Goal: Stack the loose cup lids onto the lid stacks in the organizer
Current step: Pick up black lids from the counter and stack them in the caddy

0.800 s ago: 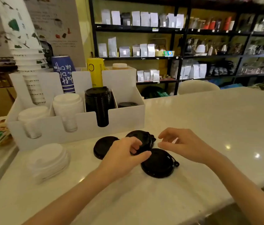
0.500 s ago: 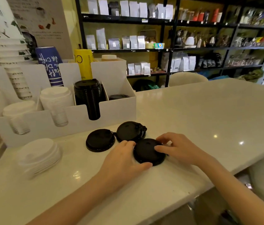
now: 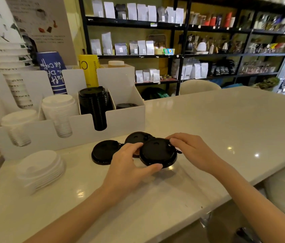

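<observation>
Both hands hold one black lid lifted just above the counter: my left hand pinches its near and left rim, my right hand grips its right edge. Two more black lids lie behind it, one flat to the left and one partly hidden. A loose pile of white lids rests at the left. The white organizer holds a tall black lid stack, a low black stack at its right end and two white lid stacks.
Stacked paper cups, a blue cup stack and a yellow one stand in the organizer's back row. The white counter runs right and ends at a near edge. Pale chairs and dark shelves stand behind.
The black lid that lay flat under both hands is now lifted and tilted between them. The camera view has shifted slightly.
</observation>
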{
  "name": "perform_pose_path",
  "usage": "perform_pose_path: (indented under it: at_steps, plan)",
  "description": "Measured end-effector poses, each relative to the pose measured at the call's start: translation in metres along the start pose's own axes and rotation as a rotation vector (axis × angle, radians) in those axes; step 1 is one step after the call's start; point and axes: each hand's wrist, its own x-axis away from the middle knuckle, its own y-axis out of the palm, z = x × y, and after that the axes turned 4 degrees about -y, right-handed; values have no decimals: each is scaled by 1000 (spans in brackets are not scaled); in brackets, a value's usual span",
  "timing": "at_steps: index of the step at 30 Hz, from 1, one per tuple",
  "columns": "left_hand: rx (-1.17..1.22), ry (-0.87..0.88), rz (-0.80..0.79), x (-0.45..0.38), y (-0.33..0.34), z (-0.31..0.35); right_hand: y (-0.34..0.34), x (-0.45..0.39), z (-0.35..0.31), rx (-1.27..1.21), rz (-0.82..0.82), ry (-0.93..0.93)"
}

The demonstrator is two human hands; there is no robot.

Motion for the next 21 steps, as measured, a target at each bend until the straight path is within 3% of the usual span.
perform_pose_path:
  at_steps: [7,12,21]
  plan:
    - [59,16,81,-22,-28,8,-1,-35,-30,-82,137,-125]
    - [45,30,135,-42,-56,9,8,-69,-52,-147,137,-209]
    - [172,-12,366,-86,-99,-2,41,-141,-78,-364,169,-284]
